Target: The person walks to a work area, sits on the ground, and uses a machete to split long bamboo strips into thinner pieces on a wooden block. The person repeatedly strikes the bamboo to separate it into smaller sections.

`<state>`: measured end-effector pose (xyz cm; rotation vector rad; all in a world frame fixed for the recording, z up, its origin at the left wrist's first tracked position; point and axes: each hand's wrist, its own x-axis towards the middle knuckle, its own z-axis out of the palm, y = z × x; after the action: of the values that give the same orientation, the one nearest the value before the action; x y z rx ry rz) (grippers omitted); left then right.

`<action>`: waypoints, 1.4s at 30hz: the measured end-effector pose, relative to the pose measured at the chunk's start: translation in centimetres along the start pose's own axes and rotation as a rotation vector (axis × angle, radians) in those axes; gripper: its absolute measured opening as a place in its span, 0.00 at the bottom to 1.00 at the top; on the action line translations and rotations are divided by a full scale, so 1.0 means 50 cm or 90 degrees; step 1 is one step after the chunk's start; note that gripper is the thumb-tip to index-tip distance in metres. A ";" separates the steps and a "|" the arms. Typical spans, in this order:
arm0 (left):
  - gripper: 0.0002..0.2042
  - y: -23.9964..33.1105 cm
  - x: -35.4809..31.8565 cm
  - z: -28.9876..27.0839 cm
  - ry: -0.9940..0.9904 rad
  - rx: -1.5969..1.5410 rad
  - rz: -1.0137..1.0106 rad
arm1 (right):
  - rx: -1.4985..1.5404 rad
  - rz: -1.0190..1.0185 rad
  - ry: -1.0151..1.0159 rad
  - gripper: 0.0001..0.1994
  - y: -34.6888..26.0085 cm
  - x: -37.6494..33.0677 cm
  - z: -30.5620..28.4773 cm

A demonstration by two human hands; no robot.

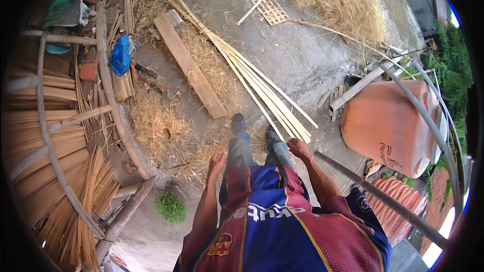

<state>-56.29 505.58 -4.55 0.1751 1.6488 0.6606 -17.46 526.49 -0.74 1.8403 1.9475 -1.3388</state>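
Observation:
I stand on a concrete floor, my feet (pixel 254 131) in dark shoes pointing at a bundle of long split bamboo strips (pixel 257 80) that lies diagonally in front of me. My left hand (pixel 217 163) hangs beside my left thigh with relaxed fingers and holds nothing. My right hand (pixel 298 147) is raised at my right hip, fingers curled, just short of the near ends of the strips; nothing shows inside it. A flat wooden plank (pixel 189 65) lies to the left of the strips on scattered straw.
A curved bamboo frame with stacked thin slats (pixel 50 136) fills the left. A big orange tank (pixel 388 126) and a slanted grey pole (pixel 383 196) stand at the right. A straw pile (pixel 343 5), a small woven lattice (pixel 271 9) and a blue bag (pixel 121 55) lie farther off.

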 end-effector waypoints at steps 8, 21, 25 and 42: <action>0.45 0.082 0.076 0.242 0.042 0.377 0.023 | -0.141 -0.250 0.329 0.09 0.331 0.296 0.101; 0.33 0.056 0.226 0.400 0.277 0.738 0.064 | -0.096 0.016 0.273 0.20 0.688 0.904 0.324; 0.33 0.065 0.264 0.395 0.282 0.746 0.082 | -0.232 0.003 0.447 0.24 0.705 0.983 0.365; 0.32 0.102 0.286 0.395 0.249 0.773 0.106 | -0.177 0.149 0.125 0.62 0.610 0.869 0.401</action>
<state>-41.75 522.81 -15.16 1.1102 2.2424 -0.3017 -10.65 540.28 -55.33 2.0425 1.8208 -0.8023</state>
